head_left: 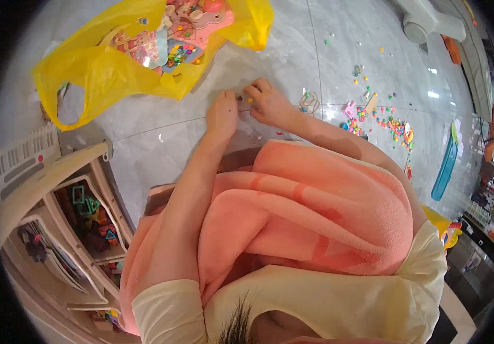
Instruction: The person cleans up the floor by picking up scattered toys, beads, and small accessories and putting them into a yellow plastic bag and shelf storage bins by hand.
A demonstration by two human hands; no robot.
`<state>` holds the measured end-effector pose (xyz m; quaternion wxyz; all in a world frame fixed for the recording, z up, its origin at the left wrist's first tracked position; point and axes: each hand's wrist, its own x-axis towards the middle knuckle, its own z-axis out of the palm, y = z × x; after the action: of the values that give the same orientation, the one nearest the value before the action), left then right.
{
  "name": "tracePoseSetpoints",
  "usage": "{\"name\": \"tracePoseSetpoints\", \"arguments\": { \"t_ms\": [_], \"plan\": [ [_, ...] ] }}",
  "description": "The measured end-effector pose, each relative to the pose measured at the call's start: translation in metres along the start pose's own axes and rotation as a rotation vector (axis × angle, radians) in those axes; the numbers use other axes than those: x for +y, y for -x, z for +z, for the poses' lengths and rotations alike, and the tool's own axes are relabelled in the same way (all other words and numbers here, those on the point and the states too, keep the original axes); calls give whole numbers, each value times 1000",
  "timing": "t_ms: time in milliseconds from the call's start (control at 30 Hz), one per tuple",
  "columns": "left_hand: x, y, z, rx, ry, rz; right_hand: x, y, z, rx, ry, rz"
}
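Close together over the grey tiled floor, my two hands nearly meet. My left hand is closed, its fingers curled under; whatever it holds is hidden. A small dark piece shows beside its fingertips. My right hand has bent fingers, with a small yellow bead at the thumb and fingertips. Just beyond my left hand lies a yellow plastic bag, spread open. On it are a pink tray of trinkets and a blue tray of colourful beads.
Loose beads and a coil of cord lie scattered to the right. A teal strip-shaped thing lies farther right. At left stands a beige storage rack with filled bins. A pink blanket covers my lap.
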<state>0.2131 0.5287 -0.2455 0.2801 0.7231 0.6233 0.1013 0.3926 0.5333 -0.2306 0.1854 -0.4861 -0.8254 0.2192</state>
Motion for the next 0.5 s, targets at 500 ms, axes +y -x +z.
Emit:
{"name": "tracePoseSetpoints", "arguments": {
  "t_ms": [500],
  "plan": [
    [-9,32,-29,-76,-147,69,13,0,-8,-124,-468,121]
  ]
}}
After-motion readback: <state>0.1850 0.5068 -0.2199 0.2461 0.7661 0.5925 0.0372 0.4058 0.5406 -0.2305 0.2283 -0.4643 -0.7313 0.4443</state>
